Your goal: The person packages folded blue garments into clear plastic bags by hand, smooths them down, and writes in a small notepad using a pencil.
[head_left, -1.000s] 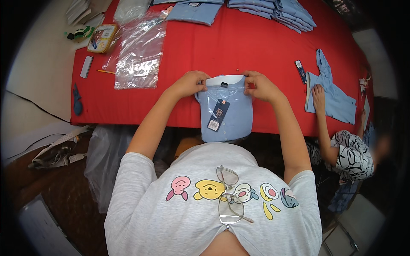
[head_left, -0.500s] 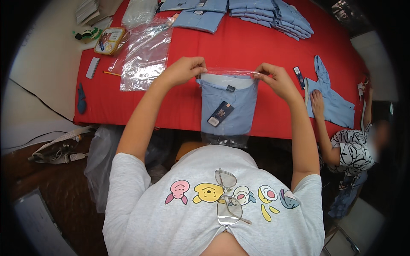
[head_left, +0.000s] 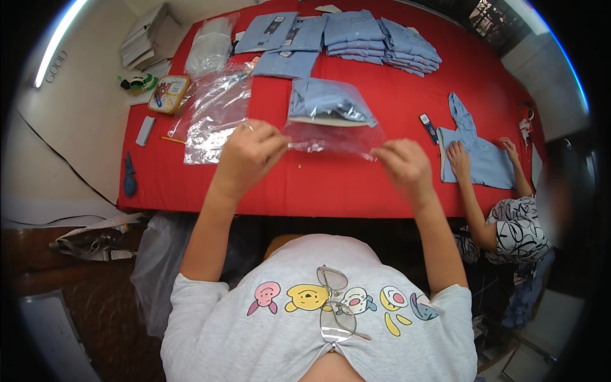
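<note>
Both ends of the near edge of a clear plastic bag (head_left: 331,137) are pinched, one by my left hand (head_left: 252,151) and the other by my right hand (head_left: 406,167). Inside its far part lies a folded light blue garment (head_left: 323,100), with a pale edge turned toward me. The bag's near part stretches between my hands with no cloth in it. My fingers are closed, and the right hand is slightly blurred.
On the red table (head_left: 286,191), flat clear bags (head_left: 213,121) lie left. Folded blue shirts (head_left: 353,38) are stacked at the back. A yellow-rimmed box (head_left: 169,94) and blue snips (head_left: 130,178) sit far left. At right, a co-worker's hand (head_left: 458,160) rests on a blue shirt (head_left: 480,159).
The bag with the garment has swung over, away from me, from hanging at the table edge to over the table. My hands have come lower in view, still pinching the bag's edge.
</note>
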A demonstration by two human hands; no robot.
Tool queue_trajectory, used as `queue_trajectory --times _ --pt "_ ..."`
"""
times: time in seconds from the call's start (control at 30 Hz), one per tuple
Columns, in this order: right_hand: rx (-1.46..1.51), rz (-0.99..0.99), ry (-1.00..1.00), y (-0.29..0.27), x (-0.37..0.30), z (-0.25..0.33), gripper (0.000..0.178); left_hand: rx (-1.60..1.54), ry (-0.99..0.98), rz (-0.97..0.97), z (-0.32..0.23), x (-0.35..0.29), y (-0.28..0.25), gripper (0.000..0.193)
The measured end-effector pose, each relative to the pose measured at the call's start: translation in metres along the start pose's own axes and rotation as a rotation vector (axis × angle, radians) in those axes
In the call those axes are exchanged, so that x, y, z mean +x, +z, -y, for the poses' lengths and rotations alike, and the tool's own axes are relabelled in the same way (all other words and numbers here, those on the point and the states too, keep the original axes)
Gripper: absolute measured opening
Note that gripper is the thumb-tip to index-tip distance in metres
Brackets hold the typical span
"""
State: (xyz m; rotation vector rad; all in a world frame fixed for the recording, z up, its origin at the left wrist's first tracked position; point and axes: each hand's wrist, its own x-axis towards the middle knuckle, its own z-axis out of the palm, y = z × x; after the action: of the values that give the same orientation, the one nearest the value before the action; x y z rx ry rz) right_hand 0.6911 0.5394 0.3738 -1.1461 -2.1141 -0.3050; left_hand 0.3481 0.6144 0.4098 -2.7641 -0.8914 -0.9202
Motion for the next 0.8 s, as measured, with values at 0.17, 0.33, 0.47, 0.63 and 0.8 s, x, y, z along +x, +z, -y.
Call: queue_trajectory --times 0.17,0.33,0.47,0.63,0.8 --pt "0.138 0.534 0.101 0.083 -0.147 0.029 0.041 -0.16 -0.271 0.59 -0.009 -0.132 0.08 0.024" --pt "0.257 0.449 0.309 0.08 -0.153 0.053 0.032 -0.291 -0.442 0.57 -0.016 -0.139 0.103 0.034" --pt "0.395 0.48 0.306 0.099 -0.134 0.056 0.031 -0.279 -0.258 0.396 -0.021 -0.1 0.136 0.059" --pt "0.465 0.63 0.155 0.13 -0.129 0.073 0.036 -0.199 -0.167 0.435 -0.027 -0.105 0.201 0.071" --pt "0.362 0.636 0.31 0.119 -0.13 0.077 0.051 -0.294 -0.166 0.342 -0.028 -0.108 0.215 0.053"
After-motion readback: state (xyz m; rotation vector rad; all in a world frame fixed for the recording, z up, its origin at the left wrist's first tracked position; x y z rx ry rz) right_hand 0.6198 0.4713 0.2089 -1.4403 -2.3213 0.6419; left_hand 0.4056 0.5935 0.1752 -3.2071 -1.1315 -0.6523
